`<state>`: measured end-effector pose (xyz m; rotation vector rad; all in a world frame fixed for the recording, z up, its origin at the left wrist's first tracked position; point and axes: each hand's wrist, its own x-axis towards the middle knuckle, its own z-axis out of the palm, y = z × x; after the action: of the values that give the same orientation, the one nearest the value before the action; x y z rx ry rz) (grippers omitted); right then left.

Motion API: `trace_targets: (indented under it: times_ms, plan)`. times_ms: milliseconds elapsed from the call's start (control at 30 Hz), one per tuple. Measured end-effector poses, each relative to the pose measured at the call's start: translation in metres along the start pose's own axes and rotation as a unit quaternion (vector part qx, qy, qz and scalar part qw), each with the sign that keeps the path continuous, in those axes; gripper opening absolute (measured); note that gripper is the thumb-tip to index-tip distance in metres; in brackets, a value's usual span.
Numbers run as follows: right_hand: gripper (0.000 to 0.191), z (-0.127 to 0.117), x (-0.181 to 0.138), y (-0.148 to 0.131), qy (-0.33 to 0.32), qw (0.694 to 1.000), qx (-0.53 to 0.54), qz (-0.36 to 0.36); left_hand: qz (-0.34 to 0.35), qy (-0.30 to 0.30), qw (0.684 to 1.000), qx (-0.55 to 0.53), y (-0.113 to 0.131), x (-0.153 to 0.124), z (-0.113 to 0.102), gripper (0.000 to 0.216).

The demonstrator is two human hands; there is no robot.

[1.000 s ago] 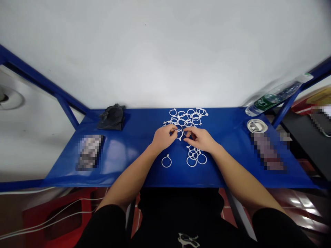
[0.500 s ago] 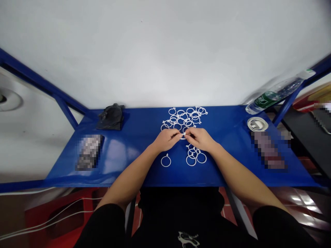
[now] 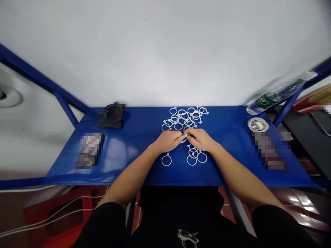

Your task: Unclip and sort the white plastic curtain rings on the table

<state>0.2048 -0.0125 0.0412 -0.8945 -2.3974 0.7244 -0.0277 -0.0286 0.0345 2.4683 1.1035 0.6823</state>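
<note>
Both my hands meet over the blue tabletop, pinching one white curtain ring (image 3: 183, 141) between them. My left hand (image 3: 170, 140) is closed on its left side, thumb and fingertips pressed together. From the right, my right hand (image 3: 198, 138) grips the same ring near its small eyelet (image 3: 186, 135). Fingers cover most of this ring. Beyond my hands lies a loose spread of several white curtain rings (image 3: 182, 120), some overlapping. Closer to me, a small group of rings (image 3: 191, 159) lies below my right hand, and a single ring (image 3: 166, 159) lies below my left.
On the blue table (image 3: 124, 155), a black plastic bag (image 3: 112, 116) and a pixelated dark object (image 3: 89, 150) lie at left. At right are a coiled white cable (image 3: 258, 124), another blurred object (image 3: 269, 150) and a leaning clear bottle (image 3: 269, 98). A white wall (image 3: 165, 62) stands behind.
My fingers have shifted slightly on the held ring, and its eyelet shows more plainly between them. The loose rings keep their arrangement; the view has moved a little.
</note>
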Motion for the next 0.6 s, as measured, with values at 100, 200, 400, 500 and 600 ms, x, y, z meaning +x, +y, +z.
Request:
trace_targets:
  times_ms: [100,200,400,500,600]
  plan:
    - [0.018,-0.0002,0.0000,0.0006,-0.002,1.000,-0.008,-0.010,0.007,0.007,1.000,0.011,-0.0002,-0.0003,0.0004,0.043]
    - [0.017,0.0001,0.0002,0.0005,-0.002,1.000,-0.006,-0.018,0.008,0.009,1.000,0.020,-0.0013,-0.0008,0.0010,0.042]
    - [0.016,0.0004,0.0009,-0.0001,-0.001,1.000,0.005,-0.021,0.012,0.007,0.999,0.029,-0.0034,-0.0013,0.0024,0.042]
    - [0.015,0.0011,0.0008,0.0004,-0.001,1.000,0.007,-0.018,0.017,0.006,0.999,0.029,-0.0034,-0.0013,0.0030,0.043]
    - [0.013,0.0033,0.0007,0.0015,0.002,1.000,0.011,-0.015,0.020,-0.003,0.999,0.033,-0.0027,-0.0013,0.0030,0.045]
